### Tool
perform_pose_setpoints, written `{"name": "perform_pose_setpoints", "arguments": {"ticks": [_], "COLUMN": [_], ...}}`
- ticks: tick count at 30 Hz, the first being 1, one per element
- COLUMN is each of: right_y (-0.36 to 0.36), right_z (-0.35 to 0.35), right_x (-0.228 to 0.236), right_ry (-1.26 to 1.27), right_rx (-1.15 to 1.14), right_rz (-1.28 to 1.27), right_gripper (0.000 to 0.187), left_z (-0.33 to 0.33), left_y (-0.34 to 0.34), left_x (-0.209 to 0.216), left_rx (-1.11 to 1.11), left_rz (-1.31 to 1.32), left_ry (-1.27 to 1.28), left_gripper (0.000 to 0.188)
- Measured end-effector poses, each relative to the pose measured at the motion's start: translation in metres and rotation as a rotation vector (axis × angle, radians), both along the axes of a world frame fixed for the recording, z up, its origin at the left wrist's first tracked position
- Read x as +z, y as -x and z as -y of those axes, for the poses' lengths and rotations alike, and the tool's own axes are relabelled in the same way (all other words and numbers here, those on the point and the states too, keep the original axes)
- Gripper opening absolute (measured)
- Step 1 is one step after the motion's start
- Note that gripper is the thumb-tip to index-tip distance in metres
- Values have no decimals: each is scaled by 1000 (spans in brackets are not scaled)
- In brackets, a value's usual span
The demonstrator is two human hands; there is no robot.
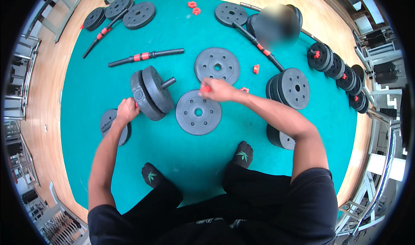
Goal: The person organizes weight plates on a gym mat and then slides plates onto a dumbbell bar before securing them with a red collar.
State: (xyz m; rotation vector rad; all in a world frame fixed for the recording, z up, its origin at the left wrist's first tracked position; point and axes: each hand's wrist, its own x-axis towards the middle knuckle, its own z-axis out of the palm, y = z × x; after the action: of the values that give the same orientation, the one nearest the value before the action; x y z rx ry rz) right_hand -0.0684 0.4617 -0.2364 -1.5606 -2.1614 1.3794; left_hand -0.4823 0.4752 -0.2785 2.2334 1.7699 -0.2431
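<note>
My left hand (127,111) is closed round the handle of a dumbbell (158,91), just left of its plates. Two dark grey weight plates sit on that bar, and a bare threaded end sticks out toward the upper right. My right hand (219,89) is closed on a red star-shaped collar nut (206,88), above the gap between two flat plates. The nearer plate (185,117) and the farther plate (203,62) lie on the green mat. Partly hidden by my left forearm, another plate (108,119) lies beside a threaded bar end.
A loose dumbbell bar (145,56) with red bands lies beyond the dumbbell. Red nuts (196,11) are scattered on the mat (181,158). Plate stacks (294,87) and assembled dumbbells (320,57) stand at right. More plates (139,15) lie far left. Gym racks (376,184) surround the mat.
</note>
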Motion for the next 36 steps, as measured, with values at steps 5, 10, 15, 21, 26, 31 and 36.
{"name": "perform_pose_setpoints", "arguments": {"ticks": [5, 10, 15, 21, 26, 31, 36], "right_y": [58, 98, 111, 78, 64, 57, 66], "right_z": [-40, -50, -36, -40, -45, -48, -64], "right_x": [-22, -28, -33, -21, -22, -22, -25], "right_ry": [-66, 83, 286, 539, 587, 496, 499], "right_rx": [-475, -673, -526, -352, -231, -119, -110], "right_rz": [-285, -548, -722, -767, -721, -549, -134], "right_gripper": [37, 33, 36, 38, 42, 45, 57], "left_z": [3, 2, 5, 8, 7, 6, 3], "left_y": [-14, -18, -17, -28, -28, -26, -24], "left_x": [11, 19, 23, 44, 44, 40, 30], "left_rx": [54, 9, 66, 95, 90, 72, 46], "left_rz": [13, 21, -13, 37, 55, 55, 57], "left_ry": [-2, 27, 65, 112, 104, 93, 70], "left_gripper": [23, 23, 23, 25, 26, 24, 22]}}
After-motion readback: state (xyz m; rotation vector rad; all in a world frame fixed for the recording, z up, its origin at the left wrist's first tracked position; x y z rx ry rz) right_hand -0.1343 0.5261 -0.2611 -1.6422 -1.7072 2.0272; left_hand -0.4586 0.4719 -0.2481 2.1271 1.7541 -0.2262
